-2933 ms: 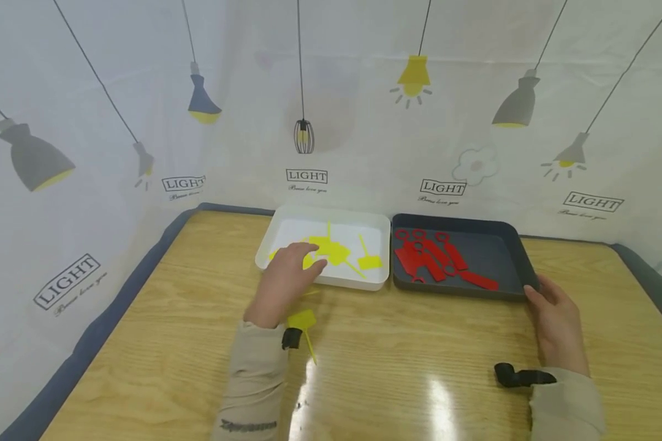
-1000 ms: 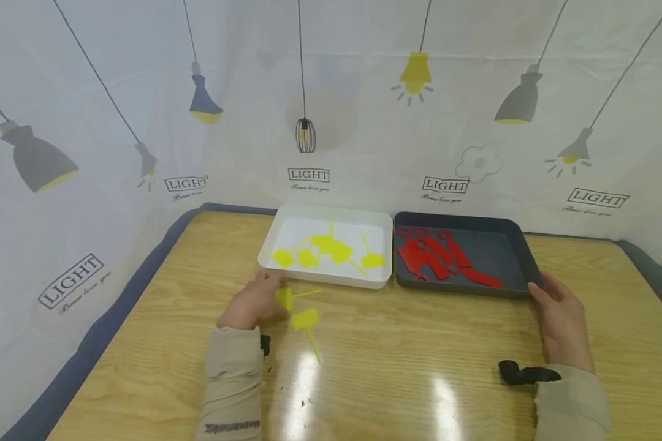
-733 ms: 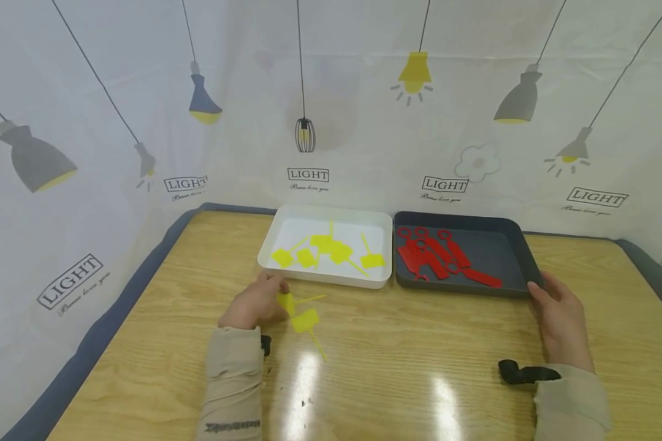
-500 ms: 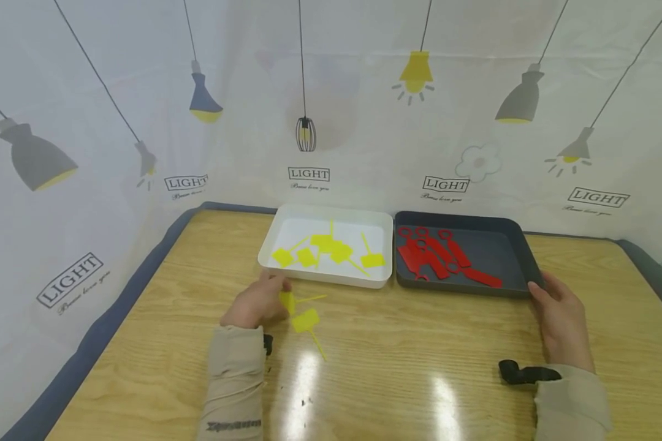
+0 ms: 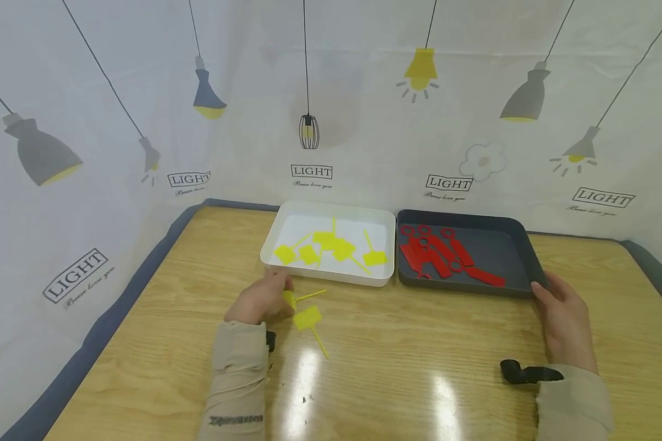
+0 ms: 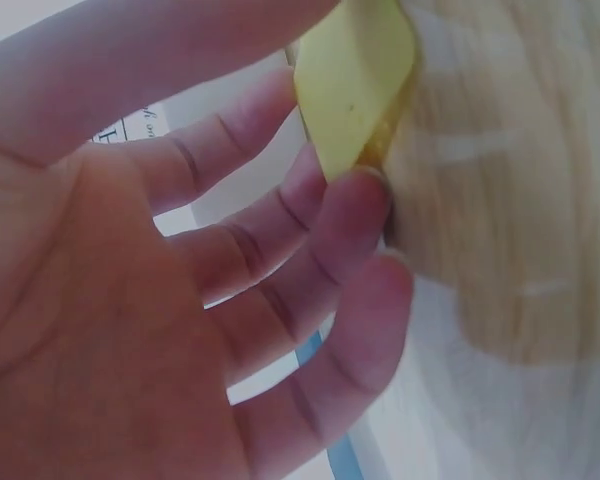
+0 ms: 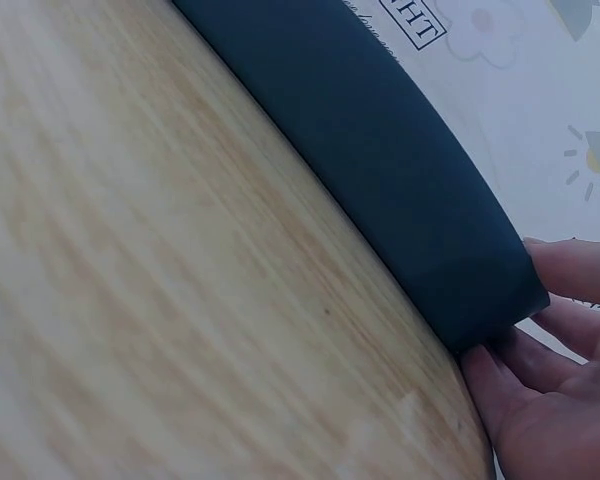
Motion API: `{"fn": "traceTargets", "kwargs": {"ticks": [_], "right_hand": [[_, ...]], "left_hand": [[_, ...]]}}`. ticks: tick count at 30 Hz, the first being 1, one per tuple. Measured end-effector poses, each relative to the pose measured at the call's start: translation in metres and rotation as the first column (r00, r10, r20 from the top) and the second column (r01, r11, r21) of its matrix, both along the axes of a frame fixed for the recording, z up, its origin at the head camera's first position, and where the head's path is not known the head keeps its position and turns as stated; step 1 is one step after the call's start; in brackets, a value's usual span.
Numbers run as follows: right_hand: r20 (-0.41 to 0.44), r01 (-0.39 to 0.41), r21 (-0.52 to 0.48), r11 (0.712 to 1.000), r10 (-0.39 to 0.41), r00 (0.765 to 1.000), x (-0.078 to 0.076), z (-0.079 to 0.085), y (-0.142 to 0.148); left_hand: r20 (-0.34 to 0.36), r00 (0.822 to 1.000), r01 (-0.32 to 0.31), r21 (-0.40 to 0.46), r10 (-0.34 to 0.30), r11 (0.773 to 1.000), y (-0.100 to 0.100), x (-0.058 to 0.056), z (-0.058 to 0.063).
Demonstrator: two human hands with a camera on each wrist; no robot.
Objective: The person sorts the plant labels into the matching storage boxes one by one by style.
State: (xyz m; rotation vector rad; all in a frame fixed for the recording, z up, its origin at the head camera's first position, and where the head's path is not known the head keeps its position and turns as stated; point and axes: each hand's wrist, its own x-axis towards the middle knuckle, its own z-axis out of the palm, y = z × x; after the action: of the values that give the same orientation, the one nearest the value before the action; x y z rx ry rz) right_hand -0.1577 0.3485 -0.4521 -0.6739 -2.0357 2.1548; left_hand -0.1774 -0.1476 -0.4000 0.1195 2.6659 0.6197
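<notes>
In the head view my left hand [image 5: 260,299] is just in front of the white tray [image 5: 331,278], pinching a yellow T-shaped plant label [image 5: 289,299] by its flat head. The left wrist view shows this label [image 6: 355,85] between thumb and fingertips, the other fingers bent. Right beside it on the table lies a second yellow label [image 5: 308,318], its stem toward me. My right hand [image 5: 565,318] grips the front right corner of the dark grey tray [image 5: 507,251]. In the right wrist view, thumb and fingers sit around that tray corner [image 7: 490,290].
Several yellow labels [image 5: 325,241] lie loosely in the white tray. Several red strips with ring ends [image 5: 458,251] lie at the left of the dark tray. Both trays stand side by side on the wooden table [image 5: 386,355], against a printed white curtain [image 5: 364,122].
From over the white tray, my left hand has come back to the table and taken hold of a yellow label. The loose label beside it shifted slightly. My right hand has stayed on the dark tray.
</notes>
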Motion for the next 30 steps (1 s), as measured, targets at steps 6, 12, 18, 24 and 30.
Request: {"fn": "traceTargets", "kwargs": {"ticks": [6, 12, 18, 24, 30], "right_hand": [[-0.004, -0.002, -0.001, 1.000, 0.002, 1.000, 0.001, 0.001, 0.001], [-0.004, -0.014, -0.004, 1.000, 0.014, 1.000, 0.002, 0.002, 0.001], [0.007, -0.017, 0.023, 1.000, 0.017, 1.000, 0.002, 0.003, 0.000], [0.010, -0.005, 0.015, 1.000, 0.004, 1.000, 0.002, 0.004, 0.000], [0.021, -0.008, 0.024, 1.000, 0.007, 1.000, 0.003, 0.005, 0.000]], "left_hand": [[0.026, 0.999, 0.018, 0.020, -0.019, 1.000, 0.001, -0.002, 0.000], [0.012, 0.997, 0.073, 0.068, -0.074, 0.995, -0.002, -0.003, 0.001], [-0.011, 0.994, 0.113, 0.100, -0.112, 0.989, -0.004, -0.004, 0.002], [-0.039, 0.988, 0.155, 0.143, -0.151, 0.978, -0.003, -0.003, 0.012], [-0.061, 0.985, 0.172, 0.186, -0.163, 0.968, 0.002, 0.000, 0.030]]}}
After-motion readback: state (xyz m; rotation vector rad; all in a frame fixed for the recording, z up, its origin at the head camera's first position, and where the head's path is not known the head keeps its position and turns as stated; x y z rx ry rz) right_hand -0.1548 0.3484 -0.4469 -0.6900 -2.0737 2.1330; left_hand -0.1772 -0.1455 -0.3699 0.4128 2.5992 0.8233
